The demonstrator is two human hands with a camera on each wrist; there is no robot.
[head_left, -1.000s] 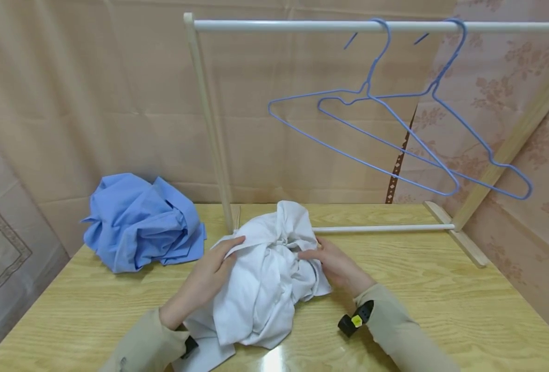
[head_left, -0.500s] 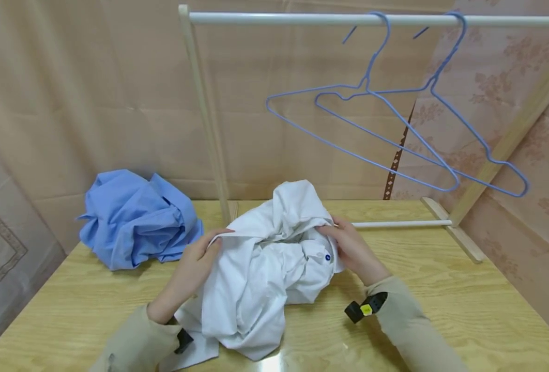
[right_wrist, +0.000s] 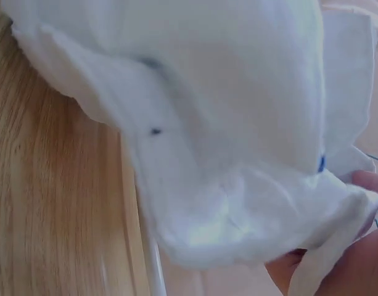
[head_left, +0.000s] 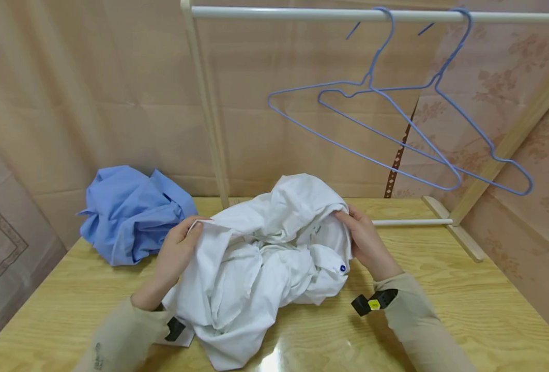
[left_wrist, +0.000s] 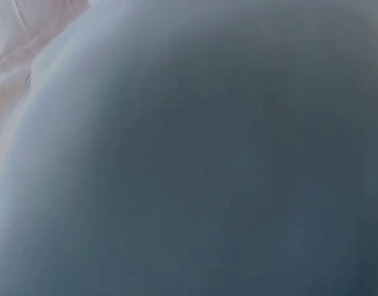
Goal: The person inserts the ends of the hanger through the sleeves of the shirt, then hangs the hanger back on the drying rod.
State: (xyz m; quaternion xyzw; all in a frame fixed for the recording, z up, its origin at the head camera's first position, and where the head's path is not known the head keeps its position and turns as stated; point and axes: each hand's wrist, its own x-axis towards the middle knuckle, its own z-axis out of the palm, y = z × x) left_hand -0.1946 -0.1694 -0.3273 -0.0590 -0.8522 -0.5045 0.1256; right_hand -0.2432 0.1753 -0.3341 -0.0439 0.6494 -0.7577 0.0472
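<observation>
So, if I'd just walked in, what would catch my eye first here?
Probably the rumpled white cloth, held between the left hand and right hand over the middle of the table. Next, perhaps, the two blue hangers hanging from the white rail above, then the bundled blue cloth lying on the table's left.

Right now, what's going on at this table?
A person is handling a crumpled white cloth garment over a yellowish wood-grain table: the left hand grips one side, the right hand the other. A crumpled blue cloth bundle lies to the person's left. Two blue wire hangers hang bare on a white rail.
</observation>
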